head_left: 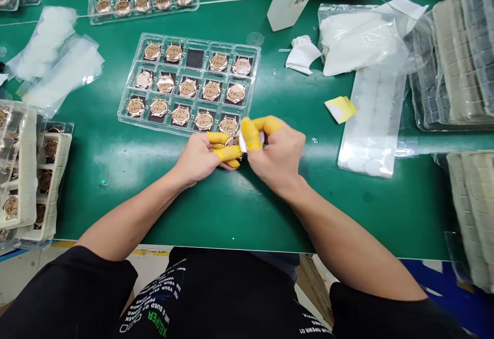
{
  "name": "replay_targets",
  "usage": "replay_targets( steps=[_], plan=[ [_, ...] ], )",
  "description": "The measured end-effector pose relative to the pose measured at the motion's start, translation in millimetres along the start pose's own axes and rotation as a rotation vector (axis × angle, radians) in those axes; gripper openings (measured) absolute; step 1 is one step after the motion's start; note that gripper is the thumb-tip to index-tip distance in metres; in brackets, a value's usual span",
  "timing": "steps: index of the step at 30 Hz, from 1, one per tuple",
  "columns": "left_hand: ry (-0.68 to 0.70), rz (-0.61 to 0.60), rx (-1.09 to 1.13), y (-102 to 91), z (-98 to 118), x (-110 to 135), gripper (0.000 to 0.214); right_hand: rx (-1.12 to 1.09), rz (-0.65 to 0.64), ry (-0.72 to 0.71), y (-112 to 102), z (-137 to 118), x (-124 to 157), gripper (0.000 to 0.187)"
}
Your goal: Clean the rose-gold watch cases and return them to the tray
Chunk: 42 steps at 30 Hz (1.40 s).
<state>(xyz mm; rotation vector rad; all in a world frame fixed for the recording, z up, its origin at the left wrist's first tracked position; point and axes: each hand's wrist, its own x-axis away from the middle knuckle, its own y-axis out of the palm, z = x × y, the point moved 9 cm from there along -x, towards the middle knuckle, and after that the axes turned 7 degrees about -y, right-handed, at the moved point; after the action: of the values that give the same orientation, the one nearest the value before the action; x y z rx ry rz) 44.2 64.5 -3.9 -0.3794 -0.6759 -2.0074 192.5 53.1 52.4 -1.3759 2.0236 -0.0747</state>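
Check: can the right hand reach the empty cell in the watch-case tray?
Likely yes. The right hand sits off the clear plastic tray's lower corner, with only green mat between, and the empty cell lies open. But its fingers are pinching a white wipe on a watch case.

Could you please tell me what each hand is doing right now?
Left hand: closed, holding a round rose-gold watch case.
Right hand: closed, pinching a soft white cloth against the case.
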Motion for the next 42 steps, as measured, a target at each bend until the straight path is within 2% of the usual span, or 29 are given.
replay_targets(
  steps=[3,5,7,12,14,16,18,20,25,28,31,34,36,39,42],
  plan=[
    [-0.034,0.059,0.011,-5.6,0.2,0.1,0.046,-0.208,0.068,0.288,-0.1,38.2,-2.6,0.044],
    [-0.038,0.097,0.031,-10.0,0.3,0.0,0.046,-0.392,-0.007,0.422,7.1,51.4,-1.0,0.049],
    [-0.039,0.117,0.056,-13.0,-0.2,-0.6,0.046,-0.511,-0.100,0.498,12.1,51.1,3.0,0.050],
    [-0.026,0.078,0.072,-11.0,0.6,-1.4,0.045,-0.568,-0.210,0.509,14.6,27.7,13.2,0.044],
    [-0.025,0.047,0.044,-7.7,0.7,-0.8,0.042,-0.532,-0.307,0.476,21.6,19.9,17.6,0.038],
    [-0.034,0.007,0.002,-2.9,-0.1,-0.3,0.038,-0.430,-0.350,0.407,25.0,16.8,19.6,0.030],
    [-0.043,-0.022,-0.025,0.8,-0.7,-0.6,0.036,-0.282,-0.286,0.320,22.5,16.7,17.9,0.022],
    [-0.043,-0.018,-0.021,0.7,0.0,-1.9,0.034,-0.207,-0.204,0.305,23.2,20.7,18.2,0.021],
    [-0.044,0.050,0.025,-9.7,1.1,-4.4,0.025,-0.475,-0.041,0.512,30.7,46.6,21.5,0.027],
    [-0.048,0.066,0.033,-14.1,-0.7,-3.6,0.022,-0.567,0.058,0.546,16.6,59.1,15.0,0.031],
    [-0.039,0.065,0.036,-14.6,-1.5,-3.6,0.024,-0.586,0.039,0.540,9.2,60.8,10.8,0.040],
    [-0.019,0.059,0.037,-13.0,-1.5,-5.1,0.033,-0.573,-0.091,0.516,16.3,48.3,13.9,0.045],
    [0.022,0.041,0.021,-11.1,-0.1,-5.8,0.040,-0.498,-0.174,0.434,19.9,34.1,15.8,0.041],
    [0.169,0.048,-0.092,-11.3,7.4,-3.3,0.039,-0.266,-0.200,0.121,14.2,4.4,11.3,0.024],
    [0.300,0.157,-0.195,-17.9,12.9,2.5,0.035,-0.095,-0.129,-0.177,4.8,-20.8,9.7,0.012]
  ],
)
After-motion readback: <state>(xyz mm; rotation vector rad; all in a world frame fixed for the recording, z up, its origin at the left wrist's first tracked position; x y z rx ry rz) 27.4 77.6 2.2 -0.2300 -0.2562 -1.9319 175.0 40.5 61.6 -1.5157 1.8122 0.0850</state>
